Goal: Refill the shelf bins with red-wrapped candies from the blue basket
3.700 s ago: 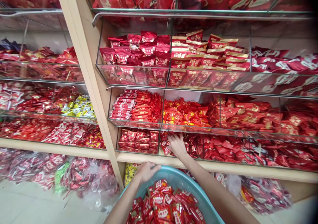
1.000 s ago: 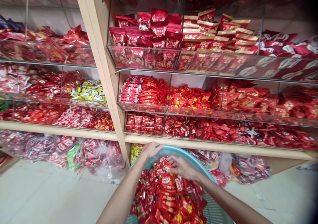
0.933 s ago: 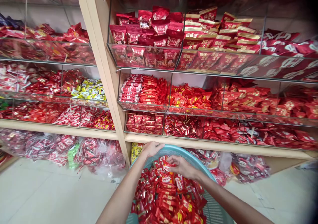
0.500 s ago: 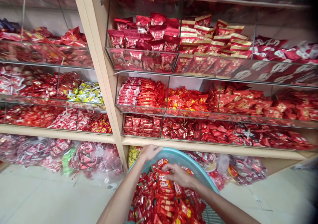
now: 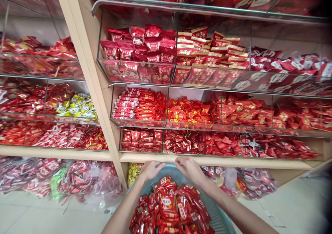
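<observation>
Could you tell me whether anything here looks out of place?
Yes: yellow packets sit among red ones in a bin of the left shelf unit, and a green bag lies among the red bags on the floor below. Nothing looks spilled; the left hand grips the basket rim.

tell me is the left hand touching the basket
Touching. The head view shows the left hand with its fingers curled over the far rim of the basket, no gap between them.
</observation>
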Available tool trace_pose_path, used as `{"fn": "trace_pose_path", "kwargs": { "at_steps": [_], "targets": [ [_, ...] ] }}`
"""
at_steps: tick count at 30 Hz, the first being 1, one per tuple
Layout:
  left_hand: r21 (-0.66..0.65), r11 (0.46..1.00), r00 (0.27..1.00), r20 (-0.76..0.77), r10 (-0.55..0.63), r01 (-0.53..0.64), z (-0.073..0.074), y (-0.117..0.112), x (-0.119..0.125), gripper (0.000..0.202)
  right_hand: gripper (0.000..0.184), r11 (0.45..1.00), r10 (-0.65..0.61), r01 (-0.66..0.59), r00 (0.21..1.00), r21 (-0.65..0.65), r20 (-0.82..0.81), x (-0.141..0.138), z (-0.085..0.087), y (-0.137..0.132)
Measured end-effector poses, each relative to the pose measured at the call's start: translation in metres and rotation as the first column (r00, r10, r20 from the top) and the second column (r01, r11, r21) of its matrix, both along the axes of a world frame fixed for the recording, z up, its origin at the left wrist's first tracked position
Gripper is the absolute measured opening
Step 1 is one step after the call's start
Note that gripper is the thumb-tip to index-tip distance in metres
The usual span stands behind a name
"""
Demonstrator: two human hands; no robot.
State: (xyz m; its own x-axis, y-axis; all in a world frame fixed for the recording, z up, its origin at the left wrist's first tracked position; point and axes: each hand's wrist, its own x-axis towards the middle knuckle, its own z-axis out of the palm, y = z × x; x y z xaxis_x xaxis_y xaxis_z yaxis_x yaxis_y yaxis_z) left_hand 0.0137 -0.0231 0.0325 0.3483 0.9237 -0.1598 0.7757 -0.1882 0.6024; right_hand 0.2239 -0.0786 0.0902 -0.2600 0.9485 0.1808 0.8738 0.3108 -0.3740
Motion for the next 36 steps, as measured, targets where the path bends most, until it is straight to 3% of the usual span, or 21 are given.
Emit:
{"fn": "trace_pose_path", "kwargs": {
  "at_steps": [4, 7, 10, 14, 19, 22, 24, 26, 27, 29, 32, 34, 36],
  "targets": [
    [0.048, 0.999, 1.0, -0.011, -0.016, 0.017, -0.003, 0.003, 0.0, 0.058, 0.022, 0.973, -0.207, 0.198, 0.976, 0.116, 0.075, 0.02, 0.018, 0.07],
    [0.057, 0.998, 1.0, 0.002, -0.014, 0.014, -0.01, 0.006, 0.0, 0.057, 0.033, 0.936, -0.341, 0.312, 0.918, 0.162, 0.202, 0.021, 0.014, 0.111],
    [0.073, 0.997, 1.0, 0.013, -0.014, 0.013, -0.015, 0.008, -0.001, 0.058, 0.047, 0.908, -0.417, 0.389, 0.862, 0.152, 0.286, 0.013, 0.006, 0.13],
    [0.059, 0.998, 1.0, 0.006, -0.012, 0.012, -0.013, 0.008, 0.0, 0.058, 0.041, 0.897, -0.443, 0.422, 0.846, 0.135, 0.298, 0.006, 0.003, 0.129],
    [0.047, 0.999, 1.0, 0.008, -0.018, 0.017, -0.008, 0.007, 0.002, 0.055, 0.025, 0.895, -0.446, 0.436, 0.863, 0.094, 0.237, 0.015, 0.015, 0.119],
    [0.049, 0.999, 0.999, 0.026, -0.02, 0.018, -0.009, 0.007, 0.002, 0.056, 0.025, 0.887, -0.462, 0.45, 0.863, 0.103, 0.203, 0.026, 0.022, 0.112],
    [0.047, 0.999, 0.999, 0.032, -0.013, 0.011, -0.01, 0.007, 0.002, 0.056, 0.026, 0.879, -0.468, 0.456, 0.882, 0.139, 0.065, 0.034, 0.022, 0.106],
    [0.043, 0.999, 1.0, 0.025, -0.006, 0.005, -0.01, 0.007, 0.001, 0.056, 0.02, 0.874, -0.429, 0.468, 0.87, 0.132, -0.243, 0.04, 0.018, 0.098],
    [0.043, 0.999, 1.0, 0.022, -0.004, 0.003, -0.01, 0.007, 0.001, 0.056, 0.018, 0.879, -0.383, 0.467, 0.813, 0.098, -0.438, 0.041, 0.016, 0.093],
    [0.042, 0.999, 1.0, 0.019, 0.0, -0.001, -0.009, 0.006, 0.001, 0.056, 0.02, 0.91, -0.287, 0.414, 0.583, -0.026, -0.76, 0.041, 0.012, 0.08],
    [0.032, 0.999, 1.0, 0.018, 0.006, -0.007, -0.005, 0.005, 0.002, 0.056, 0.032, 0.949, -0.265, 0.233, 0.225, -0.212, -0.938, 0.036, 0.009, 0.056],
    [0.028, 1.0, 1.0, 0.012, -0.002, 0.001, -0.002, 0.004, 0.001, 0.057, 0.037, 0.949, -0.307, 0.122, 0.124, -0.292, -0.944, 0.03, 0.009, 0.038],
    [0.026, 1.0, 1.0, 0.01, -0.014, 0.014, 0.0, 0.003, 0.001, 0.057, 0.037, 0.943, -0.333, 0.065, 0.104, -0.328, -0.937, 0.026, 0.008, 0.021]
  ]
}}
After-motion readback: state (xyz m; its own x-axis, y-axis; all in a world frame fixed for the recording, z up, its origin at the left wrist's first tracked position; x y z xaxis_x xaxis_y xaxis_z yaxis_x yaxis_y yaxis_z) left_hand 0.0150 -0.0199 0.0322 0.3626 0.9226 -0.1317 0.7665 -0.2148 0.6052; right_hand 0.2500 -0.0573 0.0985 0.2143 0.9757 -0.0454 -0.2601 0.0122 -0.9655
